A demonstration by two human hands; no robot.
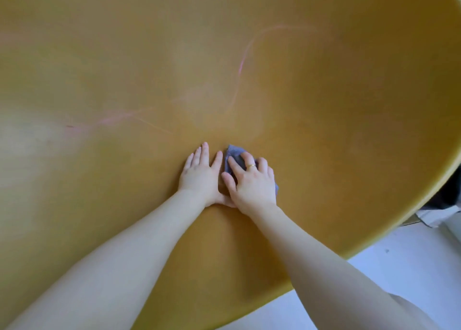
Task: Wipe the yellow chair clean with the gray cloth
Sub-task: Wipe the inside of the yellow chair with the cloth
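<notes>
Gray cloth [234, 158] bunched under my right hand [252, 182], fingers curled on it, left hand [200, 175] flat on yellow chair [324, 130].

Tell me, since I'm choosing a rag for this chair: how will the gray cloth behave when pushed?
The cloth is probably floppy: it bunches under the right hand. It likely slides easily on the chair, which looks smooth. It probably needs pressing down to lift the pink marks.

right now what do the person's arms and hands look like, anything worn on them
Both forearms are bare, with no sleeves, watch or bracelet in view. The right hand wears a thin gold ring on one finger. The left hand shows no rings. No gloves on either hand.
</notes>
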